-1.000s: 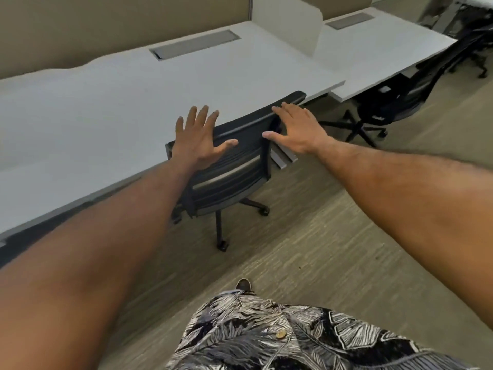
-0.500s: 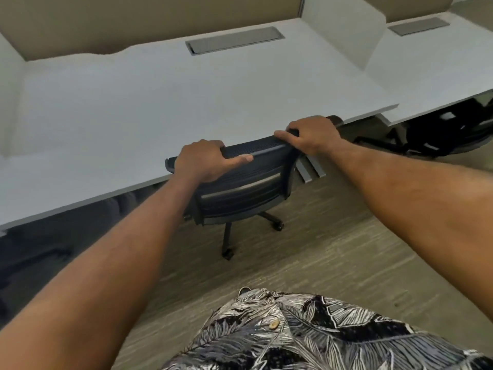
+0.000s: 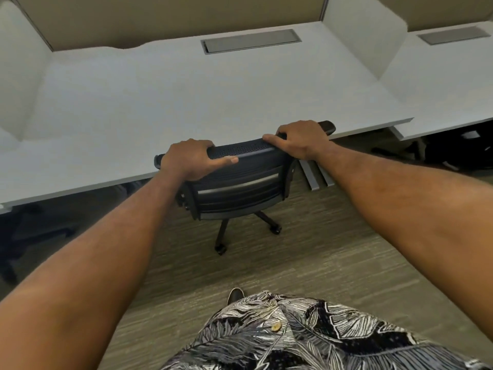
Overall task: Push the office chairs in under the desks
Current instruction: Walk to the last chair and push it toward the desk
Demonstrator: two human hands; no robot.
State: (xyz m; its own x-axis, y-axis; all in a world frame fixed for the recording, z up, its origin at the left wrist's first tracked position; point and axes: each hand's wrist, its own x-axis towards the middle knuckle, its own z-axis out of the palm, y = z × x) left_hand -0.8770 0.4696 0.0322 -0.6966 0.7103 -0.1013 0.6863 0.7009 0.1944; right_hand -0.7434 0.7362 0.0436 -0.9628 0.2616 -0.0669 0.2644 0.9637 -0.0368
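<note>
Head view: both arms stretched out front, one hand at each end of the chair's top rail.
Left hand (image 3: 186,158): fingers curled over the rail near its left end, thumb flat along the near side, so a proper grip.
Right hand (image 3: 298,138): same deal near the right end, fingers hooked over the far side, thumb pointing left along the rail.
Chair: black mesh-backed office chair on castors (image 3: 240,188). Its backrest top lines up with the desk's front edge, but I can't tell if it touches. Two base legs with wheels stick out on the near side.
Desk: wide white rectangular desk top (image 3: 186,97), with a grey cable hatch (image 3: 250,41) at the back and a white divider panel (image 3: 365,36) on the right.
Next door: another white desk (image 3: 440,84) to the right, with a second black chair (image 3: 458,148) in the shadow beneath it, hard to make out.
Floor: streaky grey-brown carpet (image 3: 320,249).
Bottom of shot: black-and-white leaf-print shirt (image 3: 306,337) and a dark shoe tip (image 3: 234,295).
</note>
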